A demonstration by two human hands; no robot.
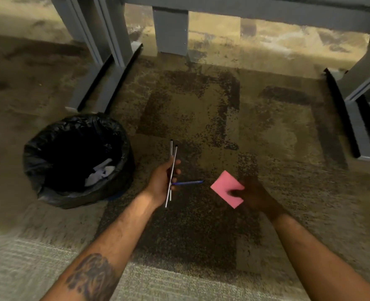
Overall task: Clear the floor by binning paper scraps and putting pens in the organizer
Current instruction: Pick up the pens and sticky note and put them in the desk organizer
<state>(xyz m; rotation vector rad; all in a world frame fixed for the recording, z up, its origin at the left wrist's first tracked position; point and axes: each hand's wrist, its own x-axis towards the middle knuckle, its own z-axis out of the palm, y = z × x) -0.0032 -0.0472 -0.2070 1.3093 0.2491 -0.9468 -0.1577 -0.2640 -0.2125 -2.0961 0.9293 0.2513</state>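
Observation:
My left hand (pixel 161 180) grips two thin white pens (pixel 172 168) with dark caps, held upright above the carpet. A blue pen (pixel 189 182) lies on the carpet just right of that hand, its near end hidden behind my fingers. My right hand (pixel 252 195) holds a pink paper scrap (pixel 226 187) by its right corner, a little above the floor. A round bin (pixel 49 192) with a black liner stands to the left, and white crumpled paper scraps (pixel 100 172) lie inside it. No organizer shows in this view.
Grey desk legs (pixel 106 40) with long floor feet stand behind the bin, another grey support (pixel 171 31) at the back centre, and more grey frame parts (pixel 357 101) at the right. Patterned brown carpet (pixel 266 127) covers the floor between them.

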